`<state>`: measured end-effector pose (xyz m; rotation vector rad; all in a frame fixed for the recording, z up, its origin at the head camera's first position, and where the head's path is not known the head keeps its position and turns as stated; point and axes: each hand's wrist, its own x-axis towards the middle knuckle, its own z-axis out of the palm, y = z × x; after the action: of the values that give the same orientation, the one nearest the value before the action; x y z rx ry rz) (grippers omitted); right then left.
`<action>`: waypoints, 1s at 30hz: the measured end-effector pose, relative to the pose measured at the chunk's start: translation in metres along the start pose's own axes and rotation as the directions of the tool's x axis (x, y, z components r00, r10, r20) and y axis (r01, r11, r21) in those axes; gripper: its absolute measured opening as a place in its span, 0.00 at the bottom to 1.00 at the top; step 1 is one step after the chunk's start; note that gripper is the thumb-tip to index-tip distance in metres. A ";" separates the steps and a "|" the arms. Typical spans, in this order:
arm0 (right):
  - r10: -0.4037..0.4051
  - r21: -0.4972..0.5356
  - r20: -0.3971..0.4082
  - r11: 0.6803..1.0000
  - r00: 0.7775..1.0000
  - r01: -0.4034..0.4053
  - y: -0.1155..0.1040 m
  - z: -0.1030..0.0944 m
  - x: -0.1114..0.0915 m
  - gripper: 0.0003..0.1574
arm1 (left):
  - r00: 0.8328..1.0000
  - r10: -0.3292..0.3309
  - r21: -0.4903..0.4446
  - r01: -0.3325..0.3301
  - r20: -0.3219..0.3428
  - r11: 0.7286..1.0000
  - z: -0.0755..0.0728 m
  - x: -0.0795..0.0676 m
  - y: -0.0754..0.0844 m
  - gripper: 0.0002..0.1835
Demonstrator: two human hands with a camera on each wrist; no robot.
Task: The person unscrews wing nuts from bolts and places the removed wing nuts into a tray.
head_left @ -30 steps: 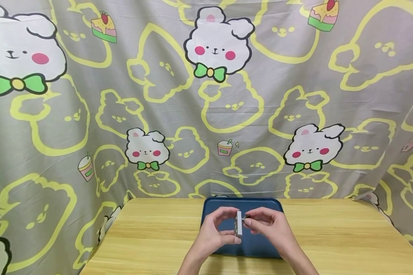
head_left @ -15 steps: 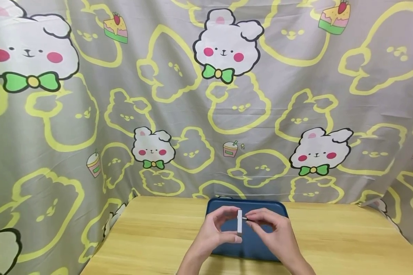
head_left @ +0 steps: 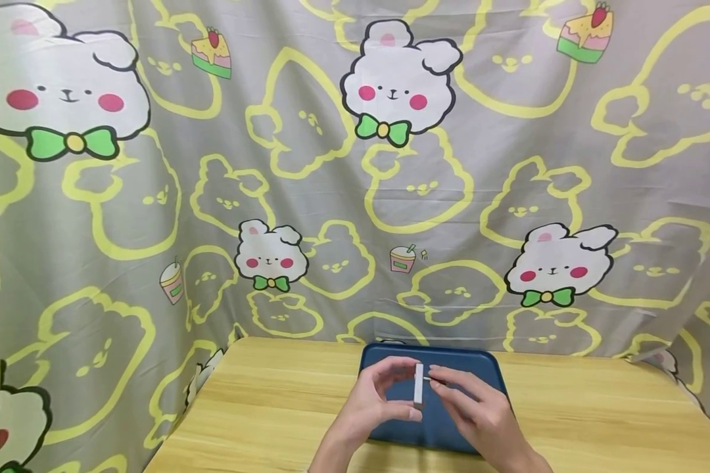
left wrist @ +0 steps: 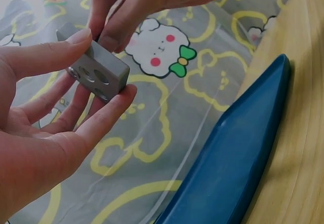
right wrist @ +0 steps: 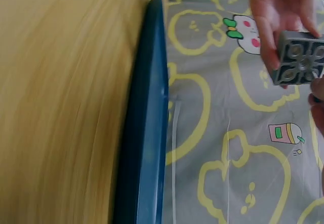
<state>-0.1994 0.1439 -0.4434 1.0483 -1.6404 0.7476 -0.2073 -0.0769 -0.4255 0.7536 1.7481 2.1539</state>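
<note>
In the head view my left hand (head_left: 375, 404) holds a small grey square block (head_left: 419, 386) upright by its edges, thumb below and fingers above. The left wrist view shows round holes in one face of the block (left wrist: 104, 74). Its other face, patterned with several round recesses, shows in the right wrist view, where the block (right wrist: 302, 58) is partly cut off. My right hand (head_left: 479, 407) pinches a thin, short pin-like piece (head_left: 428, 378) against or close to the block's right face. Fingers hide most of that piece, so its kind is unclear.
A blue tray (head_left: 473, 364) lies on the wooden table (head_left: 284, 394) beneath both hands. Behind and at the sides hangs a grey curtain (head_left: 331, 197) printed with cartoon rabbits and yellow outlines.
The head view has swung slightly left, so the scene shifts rightward. The right hand's fingers have changed their pinch on the thin piece and look straighter. The left hand keeps its hold.
</note>
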 end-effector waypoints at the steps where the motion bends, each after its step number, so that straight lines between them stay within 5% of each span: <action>1: -0.031 -0.010 -0.003 0.999 1.000 0.031 0.000 0.000 0.001 0.19 | 1.000 -0.002 -0.001 0.002 0.002 1.000 0.000 0.000 0.000 0.35; 4: -0.097 -0.009 -0.015 0.995 0.995 0.097 0.001 -0.001 0.003 0.19 | 1.000 -0.004 -0.008 0.004 0.007 1.000 0.001 0.000 0.000 0.34; 7: -0.064 0.015 -0.010 0.998 0.998 0.064 0.002 -0.002 0.003 0.19 | 1.000 0.000 0.003 0.000 -0.003 1.000 0.002 0.000 -0.001 0.34; 11: 0.091 0.100 0.013 0.991 0.996 -0.091 0.003 -0.004 0.001 0.16 | 0.999 0.016 0.030 -0.015 -0.028 0.999 0.001 0.000 -0.003 0.33; 14: 0.285 0.162 0.037 0.944 0.958 -0.287 0.001 -0.008 0.003 0.14 | 0.998 0.030 0.044 -0.027 -0.048 0.999 0.000 0.001 -0.003 0.33; 15: 0.373 0.177 0.058 0.909 0.926 -0.377 0.000 -0.010 0.005 0.16 | 0.998 0.031 0.045 -0.029 -0.053 0.999 0.000 0.001 -0.003 0.33; 17: 0.562 0.226 0.113 0.789 0.820 -0.572 -0.002 -0.013 0.008 0.18 | 0.998 0.031 0.044 -0.029 -0.059 0.999 0.001 0.002 -0.003 0.33; 21: 0.826 0.297 0.284 0.407 0.487 -0.864 -0.004 -0.016 0.017 0.13 | 0.997 0.024 0.038 -0.022 -0.071 0.999 0.004 0.001 -0.003 0.33; 22: 0.851 0.311 0.322 0.320 0.416 -0.895 -0.004 -0.016 0.019 0.15 | 0.997 0.023 0.038 -0.020 -0.074 0.999 0.004 0.002 -0.003 0.33; 24: 0.866 0.327 0.392 0.184 0.310 -0.927 -0.002 -0.016 0.021 0.20 | 0.996 0.020 0.043 -0.016 -0.082 0.999 0.005 0.002 -0.003 0.33; 26: 0.862 0.336 0.444 0.093 0.245 -0.937 -0.001 -0.016 0.021 0.24 | 0.996 0.015 0.051 -0.010 -0.089 0.999 0.006 0.002 -0.003 0.34; 30: 0.837 0.359 0.518 -0.021 0.180 -0.933 0.002 -0.017 0.018 0.27 | 0.995 0.005 0.064 0.001 -0.098 0.998 0.007 0.003 -0.004 0.33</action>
<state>-0.1965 0.1544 -0.4211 0.1830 -2.2073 2.3349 -0.2061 -0.0687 -0.4278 0.6755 1.8744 2.1800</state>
